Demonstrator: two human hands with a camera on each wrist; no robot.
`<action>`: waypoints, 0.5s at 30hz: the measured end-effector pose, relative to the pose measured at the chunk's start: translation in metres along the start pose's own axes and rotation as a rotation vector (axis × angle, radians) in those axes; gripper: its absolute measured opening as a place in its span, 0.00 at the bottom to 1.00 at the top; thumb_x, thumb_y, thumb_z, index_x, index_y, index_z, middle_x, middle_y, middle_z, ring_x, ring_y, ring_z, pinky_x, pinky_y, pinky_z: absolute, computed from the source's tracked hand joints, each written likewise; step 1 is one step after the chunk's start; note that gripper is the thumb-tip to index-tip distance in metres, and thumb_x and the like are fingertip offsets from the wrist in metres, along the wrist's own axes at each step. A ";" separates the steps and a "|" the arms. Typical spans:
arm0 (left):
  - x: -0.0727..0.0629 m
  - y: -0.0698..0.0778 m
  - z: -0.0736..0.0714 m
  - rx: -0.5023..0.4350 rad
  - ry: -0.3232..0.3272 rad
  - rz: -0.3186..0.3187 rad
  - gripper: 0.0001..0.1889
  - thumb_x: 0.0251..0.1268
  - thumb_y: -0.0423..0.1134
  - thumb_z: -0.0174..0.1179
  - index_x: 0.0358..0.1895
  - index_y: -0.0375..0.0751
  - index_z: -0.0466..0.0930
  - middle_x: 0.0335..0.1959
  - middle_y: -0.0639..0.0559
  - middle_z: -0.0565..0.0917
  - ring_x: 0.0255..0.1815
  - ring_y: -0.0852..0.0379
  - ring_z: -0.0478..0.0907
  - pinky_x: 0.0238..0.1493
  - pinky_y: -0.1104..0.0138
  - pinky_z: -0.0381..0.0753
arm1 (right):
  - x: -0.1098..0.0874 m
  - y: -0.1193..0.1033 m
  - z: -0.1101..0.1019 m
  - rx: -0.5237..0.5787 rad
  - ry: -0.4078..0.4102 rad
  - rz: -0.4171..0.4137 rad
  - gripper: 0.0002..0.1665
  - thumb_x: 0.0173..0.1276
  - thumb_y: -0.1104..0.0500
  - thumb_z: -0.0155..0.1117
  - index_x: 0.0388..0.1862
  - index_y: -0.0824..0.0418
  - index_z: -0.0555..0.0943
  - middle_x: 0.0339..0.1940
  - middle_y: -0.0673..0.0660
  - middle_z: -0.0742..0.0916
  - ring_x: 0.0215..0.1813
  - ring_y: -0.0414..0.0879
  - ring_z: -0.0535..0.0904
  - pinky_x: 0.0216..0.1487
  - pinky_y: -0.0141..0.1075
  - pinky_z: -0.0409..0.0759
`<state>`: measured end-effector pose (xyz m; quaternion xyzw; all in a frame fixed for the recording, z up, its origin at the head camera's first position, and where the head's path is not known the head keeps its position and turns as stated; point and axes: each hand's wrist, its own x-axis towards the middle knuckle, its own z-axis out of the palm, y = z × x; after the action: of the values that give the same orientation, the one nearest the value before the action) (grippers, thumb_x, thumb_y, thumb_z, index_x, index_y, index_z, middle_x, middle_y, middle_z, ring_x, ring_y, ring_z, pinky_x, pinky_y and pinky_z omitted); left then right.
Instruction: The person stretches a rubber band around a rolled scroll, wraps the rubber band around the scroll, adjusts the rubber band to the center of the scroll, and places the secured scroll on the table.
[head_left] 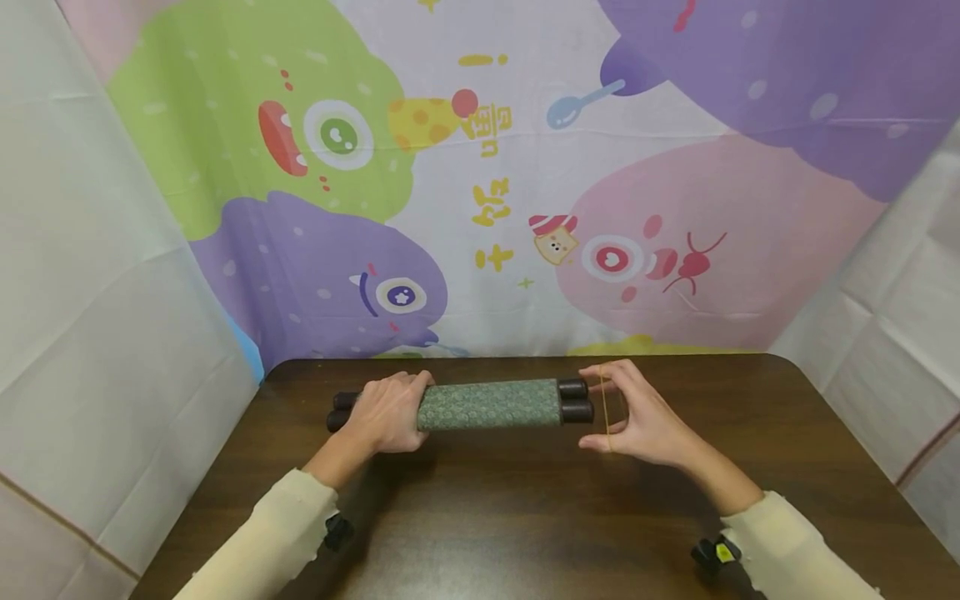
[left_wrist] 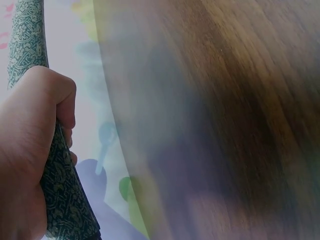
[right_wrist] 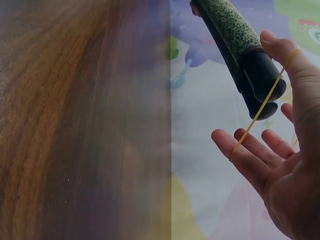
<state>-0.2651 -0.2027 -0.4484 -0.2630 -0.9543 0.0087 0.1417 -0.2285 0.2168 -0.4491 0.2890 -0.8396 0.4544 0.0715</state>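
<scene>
A rolled scroll in green patterned cloth, with paired dark rod ends, is held above the brown table. My left hand grips it near its left end, and in the left wrist view the fingers curl round the patterned cloth. Just off the right rod ends, my right hand has thumb and fingers spread apart. A thin yellow rubber band is stretched between the thumb and fingers of that hand. In the head view the band stands beside the dark knobs, not round them.
Beneath the hands is a dark wooden table with rounded far corners. A cloth printed with cartoon monsters hangs behind its far edge. Pale sheets hang at both sides.
</scene>
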 end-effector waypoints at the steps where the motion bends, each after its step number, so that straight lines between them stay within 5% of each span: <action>1: 0.001 0.001 0.000 0.002 -0.003 0.001 0.35 0.45 0.52 0.84 0.58 0.47 0.81 0.40 0.49 0.90 0.41 0.48 0.89 0.31 0.53 0.86 | 0.000 0.000 0.000 -0.003 0.002 0.001 0.54 0.53 0.62 0.94 0.77 0.59 0.76 0.67 0.70 0.77 0.67 0.77 0.85 0.35 0.33 0.92; 15: 0.006 0.010 -0.001 0.003 0.014 0.027 0.34 0.44 0.52 0.83 0.56 0.48 0.80 0.40 0.51 0.91 0.40 0.50 0.89 0.30 0.54 0.86 | 0.003 0.001 0.006 0.016 -0.003 0.025 0.55 0.54 0.63 0.94 0.78 0.63 0.74 0.67 0.70 0.76 0.66 0.73 0.80 0.36 0.35 0.93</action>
<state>-0.2645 -0.1911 -0.4470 -0.2757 -0.9496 0.0103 0.1488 -0.2310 0.2112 -0.4525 0.2799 -0.8395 0.4615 0.0622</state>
